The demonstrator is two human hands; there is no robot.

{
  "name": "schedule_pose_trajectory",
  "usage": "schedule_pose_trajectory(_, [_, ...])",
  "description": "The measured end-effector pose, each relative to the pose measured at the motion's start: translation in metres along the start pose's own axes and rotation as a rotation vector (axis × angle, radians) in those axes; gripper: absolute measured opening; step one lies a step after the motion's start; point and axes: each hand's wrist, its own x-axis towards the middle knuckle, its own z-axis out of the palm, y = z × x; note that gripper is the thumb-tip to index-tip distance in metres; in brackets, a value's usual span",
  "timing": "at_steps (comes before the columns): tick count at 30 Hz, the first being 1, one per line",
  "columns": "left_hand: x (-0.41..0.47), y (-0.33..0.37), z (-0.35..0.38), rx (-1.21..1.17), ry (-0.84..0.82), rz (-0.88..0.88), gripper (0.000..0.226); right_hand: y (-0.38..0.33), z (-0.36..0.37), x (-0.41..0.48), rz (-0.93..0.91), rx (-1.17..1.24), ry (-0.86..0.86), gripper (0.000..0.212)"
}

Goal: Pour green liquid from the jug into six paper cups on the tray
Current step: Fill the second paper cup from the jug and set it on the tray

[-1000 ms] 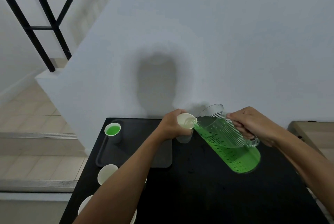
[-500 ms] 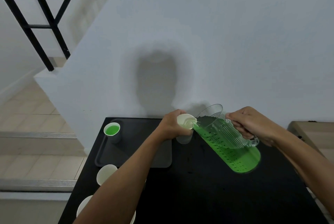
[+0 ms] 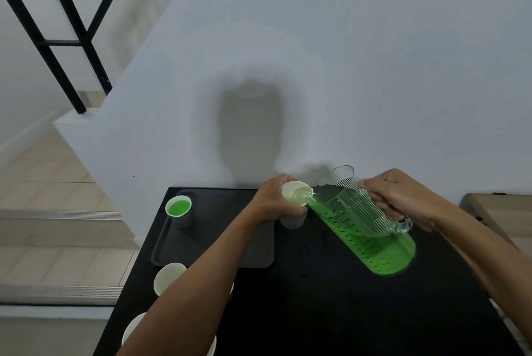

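Item: left hand (image 3: 275, 200) gripped a paper cup (image 3: 296, 197) just right of the tray (image 3: 213, 240), right hand (image 3: 400, 197) clasped the tilted jug (image 3: 359, 220), spout at the rim; oversteep tilt risked spilling green liquid.

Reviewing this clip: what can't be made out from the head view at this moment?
- Fill level in the held cup: its inside looks washed out, and the left hand wraps its side.
- Count of empty cups at the near left: the left forearm covers some, and the bottom edge cuts one off.
- Jug handle grip: the right hand covers most of it.
- Near right part of the tray: behind the forearm.
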Motion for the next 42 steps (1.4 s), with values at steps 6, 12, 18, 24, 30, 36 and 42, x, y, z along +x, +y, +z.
schedule_pose_trajectory(6, [0.0011, -0.0005, -0.0002, 0.007, -0.005, 0.004, 0.063, 0.0000, -0.0010, 0.0015, 0.004, 0.007, -0.008, 0.055])
schedule_pose_trajectory(12, [0.0029, -0.0001, 0.0002, 0.014, -0.012, 0.004, 0.063, -0.0002, -0.0017, 0.0022, 0.008, -0.001, -0.004, 0.054])
schedule_pose_trajectory(18, [0.0042, 0.0000, -0.0004, 0.021, -0.014, 0.004, 0.062, 0.0002, -0.0021, 0.0043, 0.009, 0.000, -0.009, 0.052])
schedule_pose_trajectory(24, [0.0054, 0.0008, -0.0012, 0.031, -0.013, 0.005, 0.065, 0.0010, -0.0021, 0.0070, 0.003, -0.009, 0.001, 0.055])
schedule_pose_trajectory(30, [0.0065, 0.0009, -0.0020, 0.027, -0.017, 0.000, 0.060, 0.0017, -0.0025, 0.0085, 0.008, 0.004, 0.000, 0.054])
schedule_pose_trajectory(36, [0.0079, 0.0003, -0.0010, 0.034, -0.015, 0.009, 0.061, 0.0006, -0.0030, 0.0096, 0.009, 0.001, -0.002, 0.056])
schedule_pose_trajectory(42, [0.0089, -0.0011, -0.0013, 0.022, -0.028, 0.005, 0.061, 0.0002, -0.0029, 0.0087, 0.009, 0.006, -0.003, 0.056])
